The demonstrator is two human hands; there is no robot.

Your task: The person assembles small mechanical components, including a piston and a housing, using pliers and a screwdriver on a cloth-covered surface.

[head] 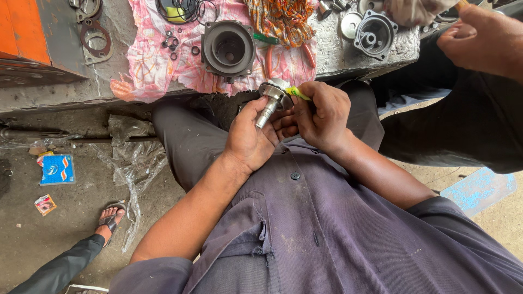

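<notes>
Head view: the left hand (251, 136) is clenched around a metal shaft part (271, 100), a disc with a short stub pointing down toward the lap, held just off the front edge of the workbench (54, 92). The right hand (321, 117) grips a small yellow-green tube (297, 92), its tip touching the disc's rim. On the workbench, a pink patterned cloth (147, 60) hangs over the front edge; a dark round housing (227, 49) stands on it, small rings (171, 43) to its left, red-handled pliers (269, 60) just to its right. Gaskets (95, 41) lie nearer the left end. Another person's hand (482, 38) is closed near the right end, beside a second housing (375, 34).
</notes>
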